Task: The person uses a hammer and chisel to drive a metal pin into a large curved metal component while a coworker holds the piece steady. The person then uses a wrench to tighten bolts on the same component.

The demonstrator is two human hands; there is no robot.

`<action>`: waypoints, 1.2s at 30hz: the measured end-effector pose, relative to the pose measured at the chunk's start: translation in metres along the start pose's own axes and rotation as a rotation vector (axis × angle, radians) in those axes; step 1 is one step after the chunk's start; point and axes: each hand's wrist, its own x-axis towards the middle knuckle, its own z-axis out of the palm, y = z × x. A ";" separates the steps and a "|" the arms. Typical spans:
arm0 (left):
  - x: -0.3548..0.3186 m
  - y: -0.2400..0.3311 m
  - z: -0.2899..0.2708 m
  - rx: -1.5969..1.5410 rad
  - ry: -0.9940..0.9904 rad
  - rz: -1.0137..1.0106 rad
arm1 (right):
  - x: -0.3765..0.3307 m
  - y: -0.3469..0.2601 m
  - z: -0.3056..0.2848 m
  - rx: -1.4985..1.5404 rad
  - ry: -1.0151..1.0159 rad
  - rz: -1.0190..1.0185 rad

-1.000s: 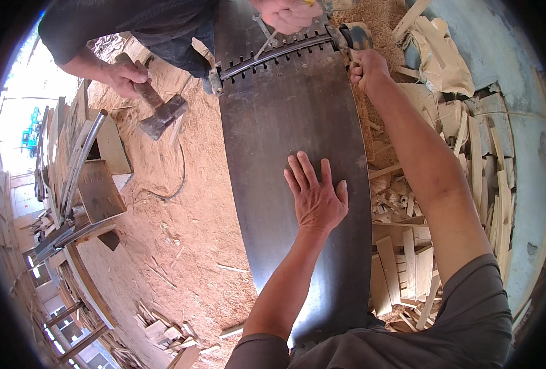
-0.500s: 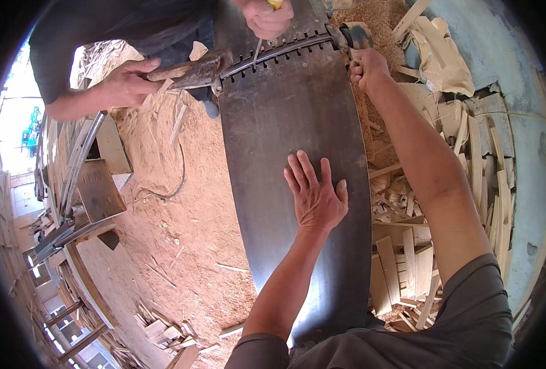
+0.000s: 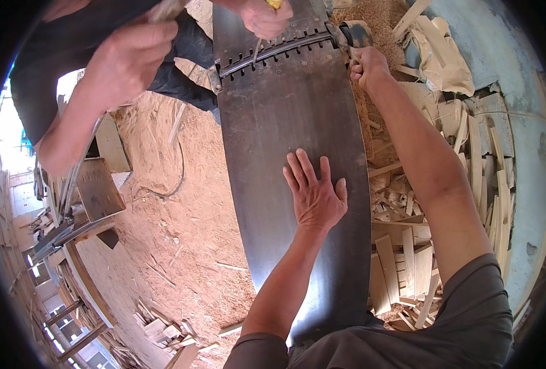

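A wide dark metal belt (image 3: 279, 129) runs away from me, with a row of metal fastener clips (image 3: 273, 52) across its far end. My left hand (image 3: 313, 194) lies flat on the belt's middle, fingers spread. My right hand (image 3: 366, 66) is closed on the right end of the fastener bar at the belt's edge. Across from me a co-worker's hand (image 3: 264, 15) holds a thin tool with a yellow handle against the clips. The co-worker's other hand (image 3: 125, 58) is raised at the upper left, gripping a wooden handle.
Sawdust (image 3: 180, 209) covers the floor left of the belt. A metal block and frame (image 3: 94, 190) stand at the far left. Piles of wood offcuts (image 3: 408, 258) lie to the right, beside a pale blue wall (image 3: 525, 123).
The co-worker's hand with the hammer has lifted from near the belt's end up toward the camera. My own hands have stayed where they were.
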 end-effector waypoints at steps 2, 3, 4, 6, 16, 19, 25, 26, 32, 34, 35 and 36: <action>0.000 0.000 0.001 0.001 -0.001 0.001 | -0.001 0.000 0.000 -0.002 -0.002 0.001; 0.000 0.000 0.001 -0.001 0.000 0.002 | -0.001 -0.001 0.000 -0.004 -0.001 0.003; 0.000 0.000 0.001 -0.004 0.000 0.003 | 0.000 -0.001 0.000 -0.007 -0.001 0.004; 0.000 0.000 0.001 -0.003 0.000 0.004 | 0.001 -0.002 0.001 0.013 0.010 0.023; 0.000 -0.001 0.002 -0.004 0.003 0.006 | 0.001 -0.002 -0.001 -0.024 -0.005 0.017; 0.000 -0.001 0.001 -0.003 -0.002 0.005 | 0.003 -0.001 -0.002 -0.011 -0.022 0.009; 0.000 -0.001 0.002 -0.012 0.003 0.007 | 0.005 0.000 -0.003 -0.014 -0.025 0.004; 0.000 -0.001 0.002 -0.013 0.002 0.007 | 0.005 0.000 -0.003 -0.016 -0.021 0.007; 0.000 -0.001 0.001 -0.011 0.003 0.002 | 0.005 -0.001 0.001 0.019 0.015 0.035; 0.000 0.000 0.001 -0.013 0.001 0.003 | 0.010 -0.002 -0.002 0.024 0.004 0.042; 0.000 0.000 0.001 -0.011 -0.001 0.002 | 0.009 -0.002 0.000 0.023 0.010 0.044; 0.000 -0.001 0.001 -0.009 -0.003 0.001 | 0.007 -0.002 0.001 0.023 0.016 0.046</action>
